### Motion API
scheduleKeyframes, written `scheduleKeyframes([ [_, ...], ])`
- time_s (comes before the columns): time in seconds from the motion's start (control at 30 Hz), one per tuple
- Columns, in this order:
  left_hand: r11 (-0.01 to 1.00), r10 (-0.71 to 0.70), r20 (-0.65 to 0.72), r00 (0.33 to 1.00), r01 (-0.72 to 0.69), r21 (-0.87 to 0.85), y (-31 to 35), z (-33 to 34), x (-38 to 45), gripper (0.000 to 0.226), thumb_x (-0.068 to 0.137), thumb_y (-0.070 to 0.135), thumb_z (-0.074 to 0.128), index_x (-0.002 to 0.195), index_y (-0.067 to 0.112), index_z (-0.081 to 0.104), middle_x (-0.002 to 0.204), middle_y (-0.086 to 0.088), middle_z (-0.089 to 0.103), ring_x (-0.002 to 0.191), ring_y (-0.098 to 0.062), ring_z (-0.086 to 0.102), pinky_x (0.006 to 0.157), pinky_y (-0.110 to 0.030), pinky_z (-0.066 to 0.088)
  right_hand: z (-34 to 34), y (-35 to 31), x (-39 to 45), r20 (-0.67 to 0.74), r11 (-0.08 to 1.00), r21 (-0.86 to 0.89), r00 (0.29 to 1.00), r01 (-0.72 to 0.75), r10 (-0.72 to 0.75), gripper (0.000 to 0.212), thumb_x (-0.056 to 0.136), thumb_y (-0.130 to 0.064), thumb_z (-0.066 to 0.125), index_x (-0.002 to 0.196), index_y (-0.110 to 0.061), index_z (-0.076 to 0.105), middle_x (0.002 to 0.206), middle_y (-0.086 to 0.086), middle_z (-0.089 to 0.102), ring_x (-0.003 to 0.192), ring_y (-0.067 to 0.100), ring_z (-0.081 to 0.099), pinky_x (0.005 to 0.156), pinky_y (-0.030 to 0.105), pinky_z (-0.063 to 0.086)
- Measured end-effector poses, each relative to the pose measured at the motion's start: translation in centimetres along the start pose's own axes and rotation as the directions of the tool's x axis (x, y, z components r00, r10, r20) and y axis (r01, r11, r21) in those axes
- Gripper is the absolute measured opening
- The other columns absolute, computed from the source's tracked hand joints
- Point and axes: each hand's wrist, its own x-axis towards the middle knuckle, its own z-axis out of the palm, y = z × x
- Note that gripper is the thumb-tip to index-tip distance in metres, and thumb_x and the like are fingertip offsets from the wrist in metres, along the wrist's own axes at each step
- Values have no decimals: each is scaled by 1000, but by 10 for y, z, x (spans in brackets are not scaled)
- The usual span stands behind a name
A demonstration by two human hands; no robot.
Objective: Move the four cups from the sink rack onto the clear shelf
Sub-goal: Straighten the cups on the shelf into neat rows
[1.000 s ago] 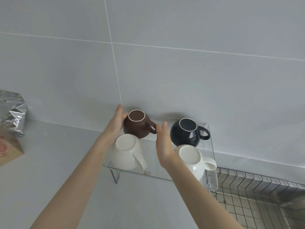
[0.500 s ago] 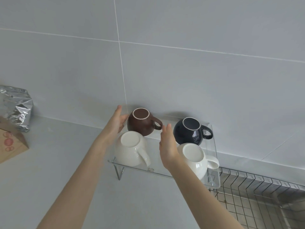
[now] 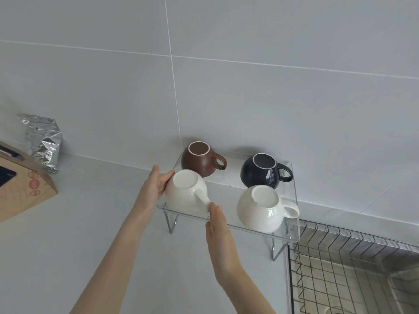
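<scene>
Hands bracketed near-left white cup (image 3: 186, 193), upside down at near-left corner of clear shelf (image 3: 251, 228). Left hand (image 3: 156, 186), fingers loosely spread, touched cup's left wall; right hand (image 3: 218, 225), fingers straight and together, met tip of handle (image 3: 203, 200), which pointed near-right toward it. Brown cup (image 3: 199, 162), navy cup (image 3: 263, 172), second white cup (image 3: 260, 209) sat inverted alongside. Sink rack (image 3: 353, 268) showed no cups. Judged: only squaring left.

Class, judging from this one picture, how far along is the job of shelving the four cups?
Done: brown cup, navy cup and right white cup sit upside down on the clear shelf. In hand: left hand and right hand touch the left white cup. Left: only letting go.
</scene>
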Motion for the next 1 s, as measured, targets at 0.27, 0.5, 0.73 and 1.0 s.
scheduleKeyframes([
  [0.27,997,-23,-52,998,19,-74,-9,2,-17,58,95,42,14,132,8,42,145,-5,41,135,-14,35,115,-26,20,-7,-15,15,-18,999,28,1000,-23,24,53,93,-47,20,142,-26,14,153,-11,16,138,8,20,120,34,7],
  [0.5,994,-34,-133,991,21,-103,-11,12,-28,55,95,41,17,133,9,41,147,-3,37,136,-12,32,112,-25,19,-7,-23,20,-19,1000,-23,1000,4,-5,52,95,-45,18,143,-26,9,155,-7,12,141,11,17,120,36,7],
  [0.73,997,-39,-146,989,29,-70,-13,17,-33,49,87,50,28,112,23,60,124,8,57,123,-11,43,102,-23,25,-7,-20,25,-40,999,-46,999,-5,4,54,94,-47,18,143,-23,14,154,-5,17,140,10,17,119,34,10],
  [1.0,1000,0,-179,984,2,7,-12,19,-32,28,67,58,30,67,35,45,79,20,46,89,-8,42,82,-24,32,-10,-15,30,-42,997,-81,999,-5,2,55,93,-49,20,142,-24,19,153,-4,21,140,12,16,118,33,11],
])
